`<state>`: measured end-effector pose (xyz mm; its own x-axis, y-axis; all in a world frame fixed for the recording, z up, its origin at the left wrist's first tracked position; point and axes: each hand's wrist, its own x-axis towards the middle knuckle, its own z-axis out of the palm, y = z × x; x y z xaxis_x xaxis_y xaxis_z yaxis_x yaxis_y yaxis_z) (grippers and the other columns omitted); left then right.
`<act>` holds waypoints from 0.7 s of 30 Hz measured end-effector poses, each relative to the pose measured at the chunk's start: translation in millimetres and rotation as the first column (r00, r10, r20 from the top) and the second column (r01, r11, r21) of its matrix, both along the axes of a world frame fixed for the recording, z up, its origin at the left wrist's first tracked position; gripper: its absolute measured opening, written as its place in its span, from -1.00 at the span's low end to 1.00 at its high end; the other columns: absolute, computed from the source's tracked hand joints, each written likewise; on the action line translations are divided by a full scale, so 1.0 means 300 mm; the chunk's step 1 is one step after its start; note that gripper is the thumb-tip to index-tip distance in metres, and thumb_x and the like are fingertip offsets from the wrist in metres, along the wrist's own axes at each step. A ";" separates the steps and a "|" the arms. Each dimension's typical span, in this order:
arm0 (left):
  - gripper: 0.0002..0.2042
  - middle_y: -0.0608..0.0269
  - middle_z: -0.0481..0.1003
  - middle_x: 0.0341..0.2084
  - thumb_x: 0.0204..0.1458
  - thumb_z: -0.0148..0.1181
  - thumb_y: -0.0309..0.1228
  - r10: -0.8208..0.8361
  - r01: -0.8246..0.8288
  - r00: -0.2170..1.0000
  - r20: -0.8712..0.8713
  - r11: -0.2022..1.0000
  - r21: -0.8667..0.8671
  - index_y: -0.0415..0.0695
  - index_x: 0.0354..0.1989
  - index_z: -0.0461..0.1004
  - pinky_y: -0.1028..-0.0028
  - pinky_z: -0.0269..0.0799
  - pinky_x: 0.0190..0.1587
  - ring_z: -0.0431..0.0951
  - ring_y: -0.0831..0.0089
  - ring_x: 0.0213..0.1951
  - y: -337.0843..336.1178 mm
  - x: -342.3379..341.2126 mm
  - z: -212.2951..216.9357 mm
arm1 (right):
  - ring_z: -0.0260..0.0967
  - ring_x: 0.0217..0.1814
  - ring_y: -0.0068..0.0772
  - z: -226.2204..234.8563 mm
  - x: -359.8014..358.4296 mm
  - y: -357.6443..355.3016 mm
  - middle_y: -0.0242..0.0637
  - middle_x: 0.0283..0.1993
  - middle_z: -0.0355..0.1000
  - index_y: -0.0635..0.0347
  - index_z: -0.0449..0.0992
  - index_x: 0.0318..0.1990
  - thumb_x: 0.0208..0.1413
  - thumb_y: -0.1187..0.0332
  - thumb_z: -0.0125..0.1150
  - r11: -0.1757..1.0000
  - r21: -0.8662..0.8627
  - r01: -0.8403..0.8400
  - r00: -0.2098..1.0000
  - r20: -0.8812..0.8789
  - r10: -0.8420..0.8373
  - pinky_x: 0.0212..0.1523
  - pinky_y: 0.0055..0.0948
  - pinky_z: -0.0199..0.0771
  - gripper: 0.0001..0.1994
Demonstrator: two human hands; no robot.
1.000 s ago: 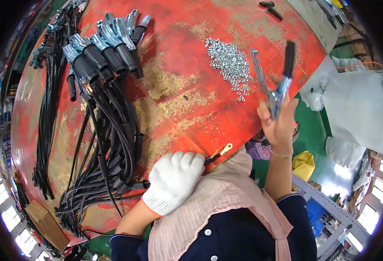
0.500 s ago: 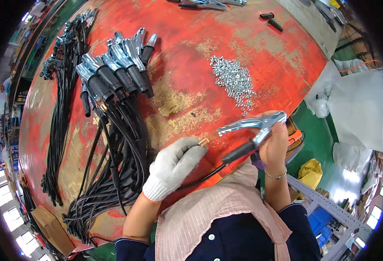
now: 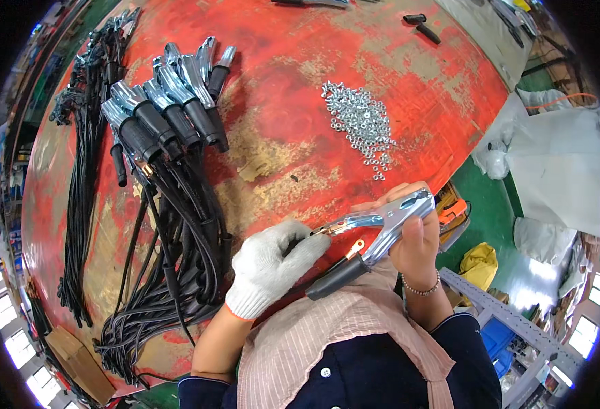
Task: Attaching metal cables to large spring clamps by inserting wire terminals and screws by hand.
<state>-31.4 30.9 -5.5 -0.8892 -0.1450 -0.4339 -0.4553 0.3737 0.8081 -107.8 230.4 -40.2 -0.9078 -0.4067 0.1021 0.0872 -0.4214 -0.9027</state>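
Note:
My left hand (image 3: 269, 267), in a white knit glove, is closed in a pinch on a black cable end. That end meets the bare metal arm of a spring clamp, and the glove partly hides the joint. My bare right hand (image 3: 414, 249) grips the silvery clamp (image 3: 397, 217) around its jaw end. The clamp's other arm wears a black handle sleeve (image 3: 339, 278), which points down toward my apron. Between the two arms shows a copper ring lug (image 3: 357, 247) on a second black cable end.
A loose pile of small metal nuts (image 3: 360, 123) lies beyond my hands on the red, worn table (image 3: 273, 75). Clamps with black sleeves (image 3: 167, 112) and bundled black cables (image 3: 191, 225) cover the left side. Two black sleeves (image 3: 423, 28) lie at the far right.
The clamp has shifted left and its jaw end lower, its bare arm now meeting my gloved fingers. The copper lug my left hand held out is now largely hidden there. Another lug has come into sight.

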 end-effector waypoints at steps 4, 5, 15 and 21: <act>-0.81 0.29 0.43 -0.67 0.02 0.25 -0.28 -0.013 0.013 1.000 0.003 1.000 -0.024 -0.16 -0.39 0.56 0.53 0.31 -0.49 0.35 0.66 -0.58 -0.002 -0.007 0.006 | 0.47 -0.03 -0.11 0.009 0.002 0.000 -0.24 -0.20 0.34 0.31 0.24 -0.10 0.20 0.14 0.14 1.000 0.004 -0.001 1.000 0.026 0.001 0.01 -0.15 0.44 -0.61; -0.82 0.29 0.45 -0.65 0.03 0.24 -0.29 -0.032 0.032 0.999 0.006 0.999 -0.031 -0.16 -0.36 0.56 0.53 0.33 -0.48 0.37 0.65 -0.58 -0.007 -0.006 0.005 | 0.47 -0.02 -0.12 0.011 0.002 0.002 -0.24 -0.20 0.35 0.31 0.25 -0.10 0.20 0.15 0.14 1.000 0.002 -0.003 1.000 0.030 0.003 0.02 -0.15 0.44 -0.61; -0.79 0.22 0.54 -0.51 0.15 0.04 -0.40 -0.103 0.116 0.988 -0.114 0.987 0.114 -0.21 -0.11 0.50 0.52 0.43 -0.35 0.51 0.59 -0.45 -0.013 -0.037 -0.030 | 0.46 -0.09 -0.36 0.025 -0.295 -0.031 -0.26 -0.23 0.45 0.34 0.45 -0.15 0.23 0.17 0.08 0.969 0.154 -0.191 0.981 0.069 0.182 -0.05 -0.38 0.45 -0.67; -0.78 0.33 0.49 -0.53 0.17 0.04 -0.40 0.010 -0.003 0.999 -0.031 0.979 0.204 -0.24 -0.11 0.51 0.55 0.38 -0.39 0.44 0.64 -0.47 -0.011 -0.054 -0.048 | 0.41 -0.17 -0.23 -0.070 -0.541 -0.203 -0.31 -0.29 0.44 0.08 0.57 -0.32 0.04 0.15 0.25 0.494 0.702 0.513 0.640 -0.696 0.325 -0.16 -0.35 0.43 -0.78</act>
